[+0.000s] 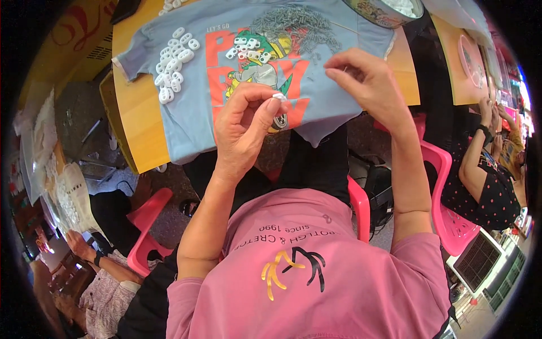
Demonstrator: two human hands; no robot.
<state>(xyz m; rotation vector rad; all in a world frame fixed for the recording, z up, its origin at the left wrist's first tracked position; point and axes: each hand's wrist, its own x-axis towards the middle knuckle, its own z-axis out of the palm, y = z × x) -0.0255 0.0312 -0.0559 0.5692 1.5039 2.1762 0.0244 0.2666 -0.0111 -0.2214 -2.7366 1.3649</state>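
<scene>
My left hand (245, 121) pinches a small white plastic piece (279, 98) between thumb and forefinger, above the printed front of a blue T-shirt (192, 127) spread over the table. My right hand (370, 85) is raised to the right, thumb and fingertips drawn close together. Whatever those fingertips hold, if anything, is too small to make out. Beyond it lies a heaped pile of small grey metal springs (296, 25), with a few loose ones near my fingers. A small group of white pieces with dark holes (248, 48) rests on the print. More white oval two-holed pieces (175, 65) lie to the left.
A round tin (389, 14) with white contents stands at the far right. The yellow table (132, 127) shows around the shirt. Pink plastic chairs (149, 226) stand at both sides. Other people sit nearby, one person's arm (477, 164) at the right, another's hand (79, 246) at the left.
</scene>
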